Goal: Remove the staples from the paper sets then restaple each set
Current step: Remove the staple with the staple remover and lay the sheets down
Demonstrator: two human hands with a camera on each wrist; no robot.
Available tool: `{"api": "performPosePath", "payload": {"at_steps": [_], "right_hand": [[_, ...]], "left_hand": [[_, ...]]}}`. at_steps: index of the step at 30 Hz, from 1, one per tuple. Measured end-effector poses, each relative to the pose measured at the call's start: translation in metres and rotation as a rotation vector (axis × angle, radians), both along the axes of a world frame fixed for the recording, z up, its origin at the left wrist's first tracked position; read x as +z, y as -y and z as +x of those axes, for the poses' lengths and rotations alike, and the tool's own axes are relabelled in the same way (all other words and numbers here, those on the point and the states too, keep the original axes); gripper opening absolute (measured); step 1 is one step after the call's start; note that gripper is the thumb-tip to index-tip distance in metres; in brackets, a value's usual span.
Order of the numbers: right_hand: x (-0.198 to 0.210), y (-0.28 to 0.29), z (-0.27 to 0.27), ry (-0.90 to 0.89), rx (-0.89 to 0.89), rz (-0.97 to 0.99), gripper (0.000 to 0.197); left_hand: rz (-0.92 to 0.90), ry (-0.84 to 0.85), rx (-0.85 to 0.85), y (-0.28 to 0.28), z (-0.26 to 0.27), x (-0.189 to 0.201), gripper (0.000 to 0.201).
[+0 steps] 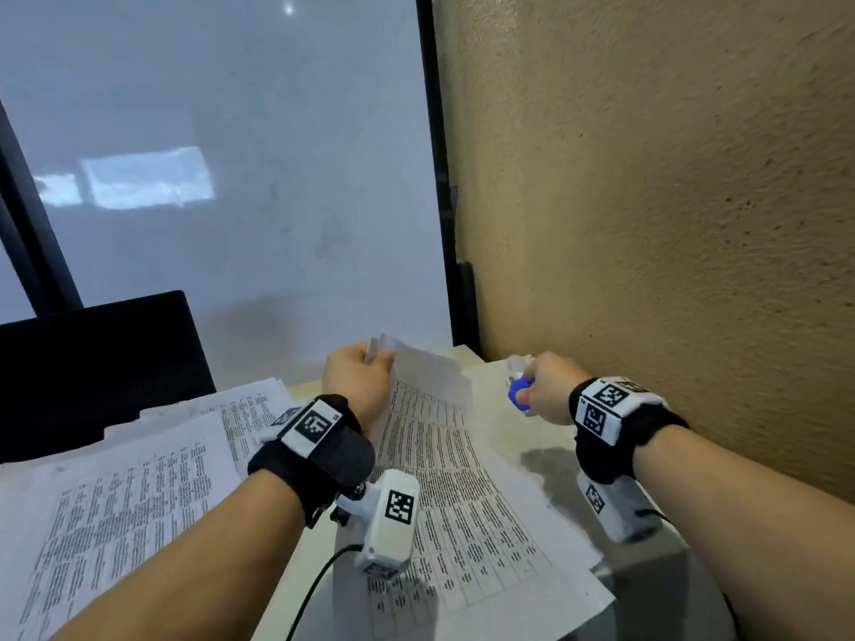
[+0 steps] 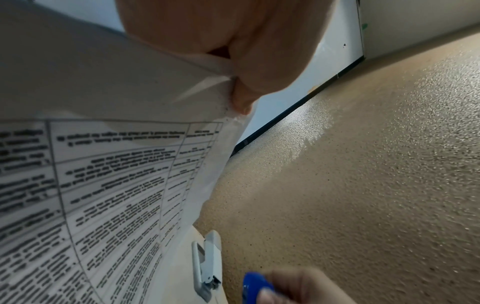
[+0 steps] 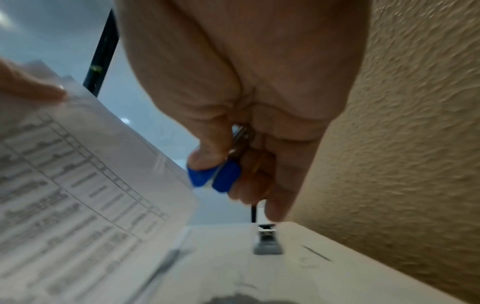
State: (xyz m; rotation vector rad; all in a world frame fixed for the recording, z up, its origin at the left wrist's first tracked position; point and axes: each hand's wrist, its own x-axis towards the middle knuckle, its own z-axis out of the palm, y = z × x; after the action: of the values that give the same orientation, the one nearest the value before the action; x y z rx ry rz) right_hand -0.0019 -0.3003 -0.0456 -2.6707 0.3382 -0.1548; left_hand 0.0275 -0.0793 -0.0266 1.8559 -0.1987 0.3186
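Toward 12 o'clock on desk (image 1: 562,448): left hand (image 1: 358,379) pinching paper set (image 1: 444,460) corner, lifting it for access; right hand (image 1: 546,390) at 2 o'clock gripping blue staple remover (image 1: 519,391); stapler (image 2: 207,265) waiting beside wall (image 1: 671,201).

On the surface (image 1: 546,437), the paper set (image 1: 444,478) lies in the middle, its far corner lifted in the left hand (image 1: 358,379). More printed sheets (image 1: 129,492) lie to its left. The stapler (image 2: 207,265) lies to its right, near the wall (image 1: 671,201). The right hand (image 1: 548,388), with the staple remover (image 1: 520,393) in its grip, is just before the stapler. The board (image 1: 231,178) stands behind the papers.
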Motion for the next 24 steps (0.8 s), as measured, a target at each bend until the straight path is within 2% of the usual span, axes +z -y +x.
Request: {"api": "performPosePath", "payload": {"at_steps": [2, 5, 7, 10, 12, 14, 15, 19, 22, 24], "right_hand": [[-0.007, 0.01, -0.01, -0.173, -0.031, -0.162, 0.029], [-0.018, 0.019, -0.018, -0.347, -0.004, -0.264, 0.038], [-0.022, 0.022, -0.021, -0.368, 0.018, -0.299, 0.04], [-0.022, 0.018, -0.022, -0.325, 0.02, -0.302, 0.039], [-0.016, 0.01, -0.021, -0.206, 0.032, -0.206, 0.032], [-0.011, 0.001, -0.017, -0.081, 0.11, -0.005, 0.025], [-0.008, -0.005, -0.017, -0.043, 0.166, 0.09, 0.028], [-0.009, -0.031, -0.011, 0.063, 0.297, 0.364, 0.024], [-0.016, -0.045, -0.001, 0.164, 0.277, 0.551, 0.013], [-0.019, -0.051, 0.007, 0.233, 0.233, 0.585, 0.007]], "left_hand": [[0.002, 0.002, 0.017, 0.002, 0.002, -0.004, 0.031], [0.035, 0.01, 0.057, 0.001, 0.005, -0.01, 0.022], [0.064, 0.043, 0.086, -0.001, 0.007, -0.012, 0.019], [0.08, 0.093, 0.128, -0.007, 0.008, -0.014, 0.024], [0.053, 0.105, 0.135, -0.013, 0.009, -0.015, 0.027], [0.013, 0.11, 0.132, -0.02, 0.008, -0.014, 0.035], [-0.021, 0.109, 0.126, -0.024, 0.007, -0.014, 0.035], [-0.232, 0.047, 0.059, -0.042, -0.003, -0.005, 0.019], [-0.279, 0.037, 0.05, -0.062, -0.005, 0.001, 0.011], [-0.289, 0.047, 0.07, -0.076, -0.004, 0.003, 0.009]]}}
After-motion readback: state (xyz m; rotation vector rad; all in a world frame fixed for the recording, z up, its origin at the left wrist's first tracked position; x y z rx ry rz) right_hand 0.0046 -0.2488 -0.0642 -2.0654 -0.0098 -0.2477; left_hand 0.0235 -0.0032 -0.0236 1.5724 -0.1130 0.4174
